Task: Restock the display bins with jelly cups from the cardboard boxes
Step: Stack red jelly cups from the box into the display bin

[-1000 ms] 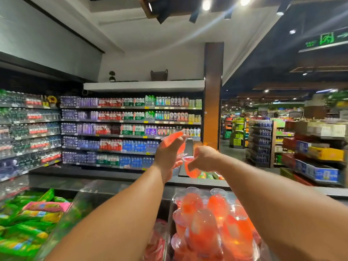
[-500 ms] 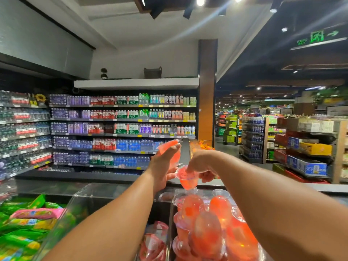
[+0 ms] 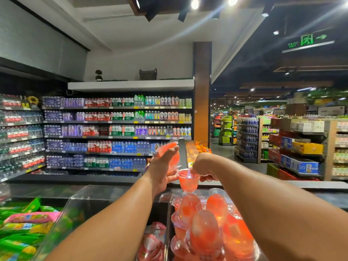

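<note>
My left hand (image 3: 162, 170) grips a pink jelly cup (image 3: 170, 151) tilted on its side, held high over the back of the bins. My right hand (image 3: 204, 169) pinches the rim of a second pink jelly cup (image 3: 188, 180), upright, just above a heap of jelly cups (image 3: 205, 228) that fills the clear display bin (image 3: 169, 196) below. The two hands are close together, the cups nearly touching. No cardboard box is in view.
A clear bin (image 3: 75, 200) at lower left holds green and pink snack packets (image 3: 24, 228). A bin between them holds red-lidded cups (image 3: 152, 243). Behind stand bottled-drink shelves (image 3: 116, 132), a wooden pillar (image 3: 202, 95) and an aisle with shelving (image 3: 301, 147) to the right.
Both hands have come down from chest height toward the heap. The right hand's cup has turned upright and now hangs just over the piled cups.
</note>
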Available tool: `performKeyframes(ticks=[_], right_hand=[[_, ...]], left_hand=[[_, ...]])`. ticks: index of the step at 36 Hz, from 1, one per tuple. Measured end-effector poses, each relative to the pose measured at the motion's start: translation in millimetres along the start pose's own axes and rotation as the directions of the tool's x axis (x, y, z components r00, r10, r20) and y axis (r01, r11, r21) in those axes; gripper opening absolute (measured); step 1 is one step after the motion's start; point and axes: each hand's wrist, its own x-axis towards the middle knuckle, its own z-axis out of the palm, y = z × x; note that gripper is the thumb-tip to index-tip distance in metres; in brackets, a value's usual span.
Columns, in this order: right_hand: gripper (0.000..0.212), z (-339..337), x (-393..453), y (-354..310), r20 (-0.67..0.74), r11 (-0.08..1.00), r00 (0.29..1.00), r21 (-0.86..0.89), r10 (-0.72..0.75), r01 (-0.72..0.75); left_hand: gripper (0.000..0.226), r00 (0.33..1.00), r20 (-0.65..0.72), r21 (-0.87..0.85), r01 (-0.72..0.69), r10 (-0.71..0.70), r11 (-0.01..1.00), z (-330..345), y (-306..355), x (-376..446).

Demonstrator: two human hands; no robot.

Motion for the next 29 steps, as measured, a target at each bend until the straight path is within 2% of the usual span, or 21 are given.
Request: performKeyframes(ticks=[3,6,9,11,12,15,18,20,22,24,27,29], right_hand=[[0.040,-0.4,-4.1,-0.6,-0.003,0.999,1.000,-0.037,-0.018,0.018],[0.033,-0.9,-8.0,1.8,-0.046,0.998,0.998,-0.044,-0.049,0.047],[0.030,-6.5,-9.8,4.3,-0.300,0.990,0.943,-0.048,-0.142,0.134],[0.029,-14.6,-11.7,4.9,-0.465,0.976,0.875,0.090,-0.136,0.200],[0.031,-20.2,-12.0,4.6,-0.488,0.945,0.861,0.190,-0.145,0.267],[0.043,-36.0,-24.1,1.6,-0.421,0.756,0.891,0.523,-0.173,0.394],[0.052,-44.5,-35.2,1.8,-0.253,0.544,0.950,0.779,-0.183,0.312],[0.060,-46.0,-35.0,3.8,-0.194,0.502,0.949,0.812,-0.249,0.298],[0.049,-45.2,-37.4,8.3,-0.190,0.483,0.925,0.808,-0.328,0.337],[0.041,-43.6,-40.7,14.7,-0.204,0.455,0.911,0.814,-0.359,0.362],[0.030,-39.8,-38.9,24.0,-0.248,0.414,0.914,0.831,-0.321,0.371],[0.037,-36.5,-34.7,29.4,-0.297,0.356,0.898,0.841,-0.324,0.407]], left_hand=[[0.041,1.000,0.004,0.005,-0.001,0.001,1.000,0.8,0.5,-0.7],[0.038,1.000,-0.021,0.044,-0.010,0.011,0.999,2.8,4.4,-3.5],[0.043,0.994,-0.074,0.077,-0.069,0.074,0.995,-0.5,15.3,-5.4],[0.058,0.993,-0.077,0.001,-0.088,0.088,0.996,-4.4,28.5,-7.3],[0.063,0.993,-0.076,-0.039,-0.098,0.095,0.994,-5.7,36.4,-9.2],[0.081,0.991,0.008,-0.095,-0.133,0.135,0.986,-6.6,56.2,-13.5],[0.104,0.961,0.225,-0.059,-0.149,0.159,0.987,-0.7,66.3,-21.0],[0.102,0.931,0.337,-0.032,-0.139,0.142,0.990,7.7,66.9,-28.5],[0.096,0.909,0.398,-0.028,-0.120,0.121,0.992,16.0,64.4,-35.1],[0.090,0.894,0.434,-0.036,-0.107,0.112,0.994,20.4,61.9,-38.5],[0.081,0.891,0.444,-0.028,-0.094,0.096,0.995,23.0,62.2,-41.7],[0.085,0.901,0.425,-0.025,-0.083,0.086,0.996,26.2,63.8,-41.2]])
